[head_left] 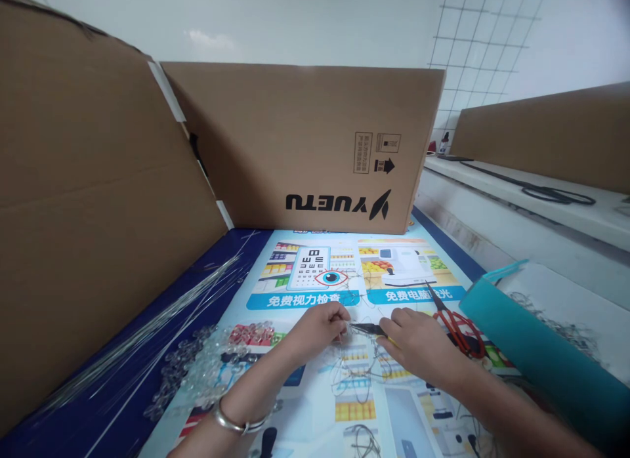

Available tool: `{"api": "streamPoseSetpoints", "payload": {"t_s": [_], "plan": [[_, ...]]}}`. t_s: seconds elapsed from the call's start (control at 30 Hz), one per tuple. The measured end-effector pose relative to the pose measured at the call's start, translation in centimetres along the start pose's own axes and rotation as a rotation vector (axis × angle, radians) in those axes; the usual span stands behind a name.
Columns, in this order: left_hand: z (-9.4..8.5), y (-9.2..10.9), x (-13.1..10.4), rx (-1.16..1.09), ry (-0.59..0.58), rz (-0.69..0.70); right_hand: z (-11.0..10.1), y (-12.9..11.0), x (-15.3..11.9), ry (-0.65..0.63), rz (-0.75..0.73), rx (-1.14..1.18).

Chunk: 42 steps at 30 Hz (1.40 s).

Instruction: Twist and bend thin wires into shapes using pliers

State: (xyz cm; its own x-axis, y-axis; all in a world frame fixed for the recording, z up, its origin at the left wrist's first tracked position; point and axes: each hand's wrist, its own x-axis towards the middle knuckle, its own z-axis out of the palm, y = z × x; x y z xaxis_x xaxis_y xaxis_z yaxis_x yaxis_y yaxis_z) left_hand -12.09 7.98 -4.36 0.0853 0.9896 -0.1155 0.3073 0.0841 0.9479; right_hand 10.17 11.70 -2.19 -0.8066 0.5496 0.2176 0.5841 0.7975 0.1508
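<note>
My left hand (322,328) is closed in a pinch over the printed sheet, on something too small to make out. My right hand (416,343) is wrapped round a pair of pliers (368,329) with dark pointed jaws and yellow handles. The jaw tips reach the left fingertips; whether they grip anything cannot be seen. Thin wire loops (361,389) curl below and between the hands. Just beyond my right hand, red-handled scissors (460,332) lie with their blades pointing away. Clear beads (194,363) are heaped to the left of my left forearm.
Long straight wires (162,333) lie along the left on dark blue cloth. A teal box (546,343) with small wire pieces stands at the right. Cardboard walls (295,130) rise at the back and left. A white ledge (541,182) runs along the right, carrying a black cable (558,194).
</note>
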Motion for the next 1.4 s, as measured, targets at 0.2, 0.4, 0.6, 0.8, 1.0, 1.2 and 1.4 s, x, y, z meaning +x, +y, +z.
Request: {"api": "streamPoseSetpoints", "payload": {"t_s": [0.2, 0.4, 0.6, 0.8, 1.0, 1.2, 1.4], "plan": [[0.1, -0.6, 0.2, 0.008, 0.007, 0.013, 0.1, 0.2, 0.0, -0.023, 0.010, 0.022], [0.0, -0.8, 0.3, 0.014, -0.004, 0.032, 0.1, 0.3, 0.1, -0.029, -0.010, -0.003], [0.0, -0.8, 0.3, 0.020, -0.012, 0.045, -0.2, 0.1, 0.0, -0.038, -0.029, -0.026], [-0.1, -0.9, 0.2, 0.035, -0.021, 0.053, -0.1, 0.1, 0.0, -0.039, -0.017, -0.022], [-0.2, -0.4, 0.1, 0.071, -0.040, 0.071, 0.2, 0.2, 0.0, -0.051, 0.007, 0.012], [-0.4, 0.5, -0.3, 0.160, -0.037, 0.117, 0.3, 0.2, -0.2, -0.060, 0.024, 0.054], [-0.5, 0.5, -0.3, 0.216, -0.021, 0.138, 0.5, 0.3, -0.2, -0.049, 0.028, 0.056]]}}
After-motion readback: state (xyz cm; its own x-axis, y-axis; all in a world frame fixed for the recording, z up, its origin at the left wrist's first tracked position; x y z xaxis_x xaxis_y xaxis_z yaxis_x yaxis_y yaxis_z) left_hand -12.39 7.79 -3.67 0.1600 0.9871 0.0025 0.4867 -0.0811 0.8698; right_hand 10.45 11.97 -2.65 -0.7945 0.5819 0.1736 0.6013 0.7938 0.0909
